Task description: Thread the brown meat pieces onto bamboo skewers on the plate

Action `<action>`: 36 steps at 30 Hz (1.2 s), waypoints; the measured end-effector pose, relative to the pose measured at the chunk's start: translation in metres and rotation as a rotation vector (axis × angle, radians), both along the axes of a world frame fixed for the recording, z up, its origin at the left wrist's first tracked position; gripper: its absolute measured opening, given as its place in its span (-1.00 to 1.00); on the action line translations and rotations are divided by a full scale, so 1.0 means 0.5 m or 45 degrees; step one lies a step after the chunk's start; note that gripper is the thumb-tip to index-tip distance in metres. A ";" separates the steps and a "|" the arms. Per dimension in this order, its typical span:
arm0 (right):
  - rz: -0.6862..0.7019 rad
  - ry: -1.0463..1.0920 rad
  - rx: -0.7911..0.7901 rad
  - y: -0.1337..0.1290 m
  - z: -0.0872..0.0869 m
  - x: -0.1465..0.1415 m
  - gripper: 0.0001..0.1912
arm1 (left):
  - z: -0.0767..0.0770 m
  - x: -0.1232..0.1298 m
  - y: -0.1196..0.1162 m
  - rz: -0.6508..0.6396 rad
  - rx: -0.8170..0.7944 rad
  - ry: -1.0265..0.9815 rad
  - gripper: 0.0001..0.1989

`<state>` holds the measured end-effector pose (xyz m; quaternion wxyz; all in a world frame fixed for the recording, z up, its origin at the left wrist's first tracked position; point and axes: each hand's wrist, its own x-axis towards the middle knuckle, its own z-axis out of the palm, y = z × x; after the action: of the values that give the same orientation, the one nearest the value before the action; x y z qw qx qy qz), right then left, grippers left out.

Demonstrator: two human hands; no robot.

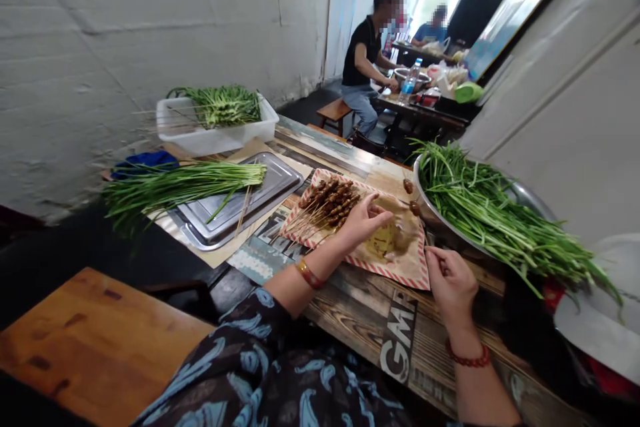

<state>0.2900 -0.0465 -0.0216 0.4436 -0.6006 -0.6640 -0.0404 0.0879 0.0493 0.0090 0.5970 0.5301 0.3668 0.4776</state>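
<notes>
My right hand (453, 283) pinches the lower end of a thin wooden skewer; brown glossy pieces (414, 207) sit near its far end, beside the metal bowl. My left hand (367, 220) hovers over the paper-covered tray (417, 263), thumb and fingers apart, with nothing visible in it. Just left of it lies a pile of loaded skewers (333, 200), their bare sticks pointing towards me. The kind of brown food is too small to tell. The right half of the tray has a yellowish printed patch and wet-looking stains.
A large metal bowl (525, 197) of long green stalks (480, 193) stands at right. On the left are a metal lid (280, 173) bearing a green bunch (200, 187), and a white tub (215, 140) of greens. A wooden stool (100, 347) is near left. Two people sit farther back.
</notes>
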 end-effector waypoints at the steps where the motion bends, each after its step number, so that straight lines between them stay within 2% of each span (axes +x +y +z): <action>1: -0.034 -0.002 0.012 -0.001 0.003 0.003 -0.76 | 0.018 -0.015 -0.004 -0.009 0.073 0.038 -0.28; 3: -0.071 0.017 0.002 -0.005 0.010 0.002 -0.73 | 0.052 -0.062 -0.011 -0.009 0.236 0.136 -0.31; 6: 0.017 0.148 -0.158 -0.019 0.019 -0.024 -0.71 | 0.077 -0.171 -0.013 0.170 0.383 0.300 -0.35; 8: 0.152 0.358 -0.353 -0.026 0.024 -0.059 -0.70 | 0.069 -0.250 -0.012 0.277 0.397 0.437 -0.38; 10: 0.274 0.633 -0.585 -0.029 0.027 -0.105 -0.67 | 0.048 -0.318 -0.014 0.308 0.410 0.637 -0.39; 13: 0.375 1.032 -0.899 -0.019 0.033 -0.180 -0.61 | 0.010 -0.377 -0.026 0.262 0.484 0.906 -0.37; 17: 0.481 1.314 -1.066 0.011 0.040 -0.261 -0.59 | -0.021 -0.385 -0.042 0.169 0.611 1.040 -0.35; 20: 0.508 1.344 -1.075 0.038 0.041 -0.304 -0.63 | -0.031 -0.371 -0.041 0.138 0.657 1.081 -0.34; 25: 0.456 1.311 -1.083 0.073 0.032 -0.352 -0.74 | -0.045 -0.345 -0.042 0.033 0.658 1.040 -0.31; 28: 0.423 1.253 -1.099 0.082 0.028 -0.366 -0.80 | -0.048 -0.341 -0.045 -0.057 0.688 0.995 -0.30; 33: 0.357 1.148 -1.144 0.078 0.031 -0.357 -0.81 | -0.041 -0.368 -0.041 -0.004 0.596 0.877 -0.35; 36: 0.333 1.125 -1.168 0.072 0.038 -0.354 -0.79 | -0.036 -0.383 -0.037 -0.034 0.510 0.822 -0.37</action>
<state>0.1129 -0.0103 -0.0024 0.3747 -0.6034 -0.4365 0.5523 -0.1036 0.0309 -0.0091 0.3413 0.7642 0.4284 0.3407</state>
